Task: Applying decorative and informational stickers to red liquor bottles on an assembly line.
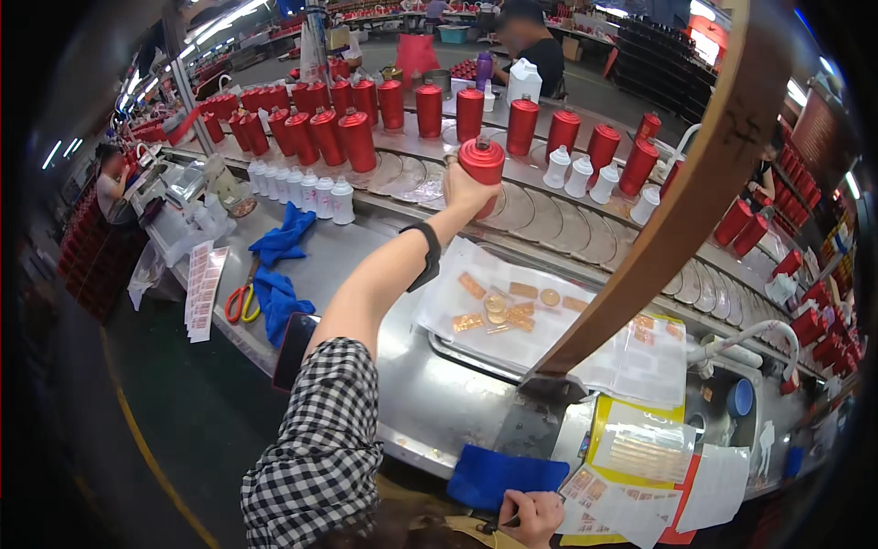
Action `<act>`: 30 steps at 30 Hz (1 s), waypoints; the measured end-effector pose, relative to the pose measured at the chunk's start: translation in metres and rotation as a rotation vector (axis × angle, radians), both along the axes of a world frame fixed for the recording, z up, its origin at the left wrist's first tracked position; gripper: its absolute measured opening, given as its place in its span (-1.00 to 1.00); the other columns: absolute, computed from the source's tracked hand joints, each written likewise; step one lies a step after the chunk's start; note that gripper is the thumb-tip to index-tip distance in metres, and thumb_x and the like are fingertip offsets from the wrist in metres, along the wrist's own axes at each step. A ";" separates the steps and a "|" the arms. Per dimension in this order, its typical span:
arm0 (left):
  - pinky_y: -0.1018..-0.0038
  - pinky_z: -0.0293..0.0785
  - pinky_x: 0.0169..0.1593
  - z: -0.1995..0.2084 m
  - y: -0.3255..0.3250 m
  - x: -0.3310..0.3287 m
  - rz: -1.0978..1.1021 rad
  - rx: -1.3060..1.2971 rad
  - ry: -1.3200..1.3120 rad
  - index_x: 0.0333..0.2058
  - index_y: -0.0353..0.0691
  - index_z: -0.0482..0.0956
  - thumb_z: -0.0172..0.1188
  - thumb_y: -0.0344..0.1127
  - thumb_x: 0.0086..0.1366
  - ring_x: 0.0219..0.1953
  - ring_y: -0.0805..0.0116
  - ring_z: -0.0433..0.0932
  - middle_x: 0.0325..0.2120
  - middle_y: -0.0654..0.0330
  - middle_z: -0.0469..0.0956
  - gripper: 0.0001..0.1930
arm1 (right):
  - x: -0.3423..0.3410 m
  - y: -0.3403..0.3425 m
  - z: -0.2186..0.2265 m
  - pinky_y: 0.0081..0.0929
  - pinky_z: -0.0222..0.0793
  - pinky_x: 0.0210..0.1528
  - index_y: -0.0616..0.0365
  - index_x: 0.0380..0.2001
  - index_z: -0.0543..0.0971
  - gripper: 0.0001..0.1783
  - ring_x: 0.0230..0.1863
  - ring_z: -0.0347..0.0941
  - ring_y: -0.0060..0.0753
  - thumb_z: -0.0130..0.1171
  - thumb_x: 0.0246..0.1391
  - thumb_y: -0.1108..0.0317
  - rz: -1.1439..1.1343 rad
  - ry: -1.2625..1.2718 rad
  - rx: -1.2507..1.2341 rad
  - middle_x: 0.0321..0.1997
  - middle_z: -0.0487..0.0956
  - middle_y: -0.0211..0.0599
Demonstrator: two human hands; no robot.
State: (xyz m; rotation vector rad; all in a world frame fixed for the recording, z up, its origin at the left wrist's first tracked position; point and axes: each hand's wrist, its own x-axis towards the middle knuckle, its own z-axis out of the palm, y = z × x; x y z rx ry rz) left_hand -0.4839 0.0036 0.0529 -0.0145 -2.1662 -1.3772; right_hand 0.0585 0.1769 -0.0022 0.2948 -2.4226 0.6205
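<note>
Checked sleeve (315,439), left hand (465,190) gripping red bottle (482,163)

**Head View: Lighting and Optical Condition**

I read bright, cool light at the centre, supplied from overhead by white ceiling tubes (229,18). I note glare on the steel worktop (412,384) and highlights on the red bottles (355,142). The floor (165,403) at left is dim. Fisheye distortion bends the wooden post (677,201); corners vignette to black. Distant background detail is soft.
</note>
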 end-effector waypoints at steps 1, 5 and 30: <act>0.26 0.55 0.19 -0.002 0.004 -0.011 -0.001 0.007 -0.004 0.17 -0.32 0.36 0.73 -0.20 -0.33 0.09 0.07 0.62 0.05 -0.04 0.57 0.03 | -0.001 -0.003 -0.001 -0.20 0.37 -0.37 0.03 -0.33 0.72 -0.85 -0.48 0.45 -0.14 0.41 -0.04 0.45 -0.041 -0.003 -0.021 -0.48 0.52 -0.30; 0.26 0.56 0.18 -0.010 0.020 -0.042 0.015 0.023 -0.012 0.18 -0.25 0.37 0.75 -0.18 -0.34 0.09 0.03 0.63 0.05 -0.05 0.59 0.04 | -0.004 -0.001 -0.004 -0.23 0.35 -0.40 0.05 -0.33 0.74 -0.84 -0.52 0.43 -0.20 0.40 -0.07 0.43 -0.023 -0.010 0.011 -0.53 0.51 -0.34; -0.03 -0.04 0.52 0.010 -0.110 -0.110 0.440 -0.589 0.033 0.46 -0.37 0.09 0.45 0.20 0.12 0.53 -0.10 0.02 0.48 -0.18 0.10 0.13 | -0.007 0.005 -0.012 -0.31 0.35 -0.46 -0.03 -0.29 0.73 -0.80 -0.57 0.40 -0.32 0.44 -0.07 0.40 -0.011 -0.016 0.036 -0.57 0.48 -0.45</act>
